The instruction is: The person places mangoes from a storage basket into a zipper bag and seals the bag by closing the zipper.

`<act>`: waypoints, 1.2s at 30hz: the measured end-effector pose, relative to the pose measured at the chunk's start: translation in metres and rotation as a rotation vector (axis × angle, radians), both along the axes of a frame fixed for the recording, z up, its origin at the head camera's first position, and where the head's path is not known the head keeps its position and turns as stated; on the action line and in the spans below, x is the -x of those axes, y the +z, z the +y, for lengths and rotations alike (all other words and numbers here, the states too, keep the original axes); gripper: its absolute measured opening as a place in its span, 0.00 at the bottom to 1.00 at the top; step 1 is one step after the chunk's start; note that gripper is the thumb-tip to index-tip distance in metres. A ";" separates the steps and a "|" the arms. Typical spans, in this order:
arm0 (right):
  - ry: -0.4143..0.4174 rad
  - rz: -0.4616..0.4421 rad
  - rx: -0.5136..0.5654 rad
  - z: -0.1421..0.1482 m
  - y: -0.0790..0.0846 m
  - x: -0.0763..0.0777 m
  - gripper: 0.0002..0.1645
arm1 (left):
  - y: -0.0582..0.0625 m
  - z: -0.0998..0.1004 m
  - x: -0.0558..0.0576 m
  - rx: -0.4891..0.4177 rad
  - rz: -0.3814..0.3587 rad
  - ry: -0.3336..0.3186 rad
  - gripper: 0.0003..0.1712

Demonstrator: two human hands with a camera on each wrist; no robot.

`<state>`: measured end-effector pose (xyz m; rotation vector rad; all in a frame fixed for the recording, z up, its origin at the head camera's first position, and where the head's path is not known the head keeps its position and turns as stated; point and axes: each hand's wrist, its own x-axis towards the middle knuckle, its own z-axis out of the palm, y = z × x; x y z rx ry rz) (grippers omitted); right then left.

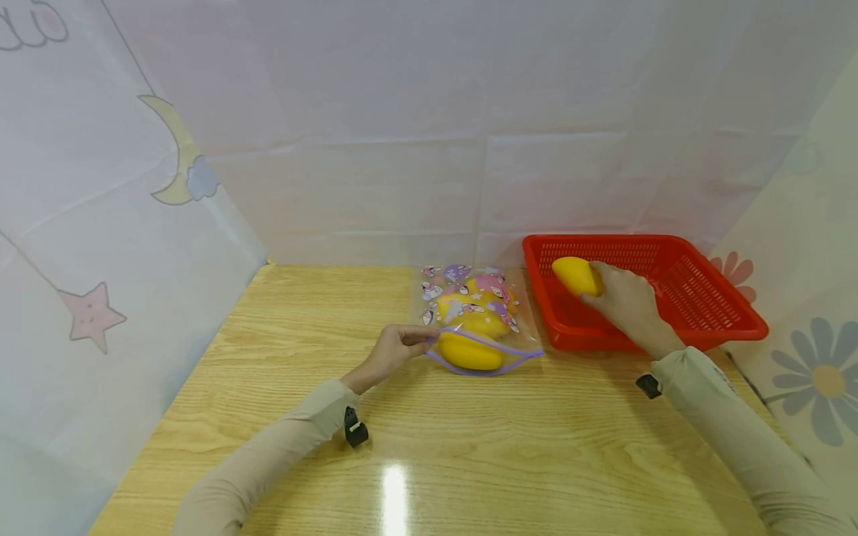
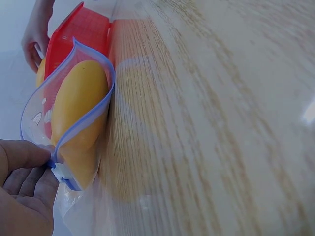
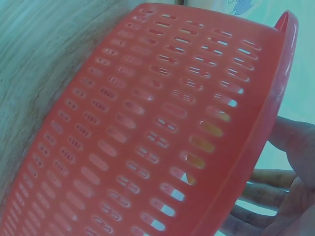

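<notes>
My left hand (image 1: 387,356) pinches the left corner of a clear zip bag (image 1: 529,350) at its purple seal, by the white slider (image 2: 62,172). The bag lies on the table, cartoon prints on its film, mouth gaping toward me. A yellow mango (image 1: 471,352) sits just inside the mouth; more yellow fruit (image 1: 479,321) shows through the film behind it. Over the left part of a red basket (image 1: 603,339), my right hand (image 1: 630,301) grips another mango (image 1: 573,275). In the right wrist view, the basket's slotted wall (image 3: 147,118) hides most of that mango.
The basket stands at the back right of the wooden table (image 1: 456,454), close beside the bag. Behind the table hangs a pale sheet (image 1: 375,193), and printed sheets (image 1: 804,298) flank it on both sides.
</notes>
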<state>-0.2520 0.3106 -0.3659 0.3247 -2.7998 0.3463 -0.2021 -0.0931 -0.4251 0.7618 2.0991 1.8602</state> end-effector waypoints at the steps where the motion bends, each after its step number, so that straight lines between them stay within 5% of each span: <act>1: 0.001 0.000 0.000 0.000 0.000 0.000 0.36 | 0.000 0.000 0.000 -0.005 0.002 -0.001 0.16; 36: 0.037 0.042 0.008 -0.015 0.011 -0.016 0.35 | 0.000 0.001 -0.001 -0.028 -0.007 -0.001 0.16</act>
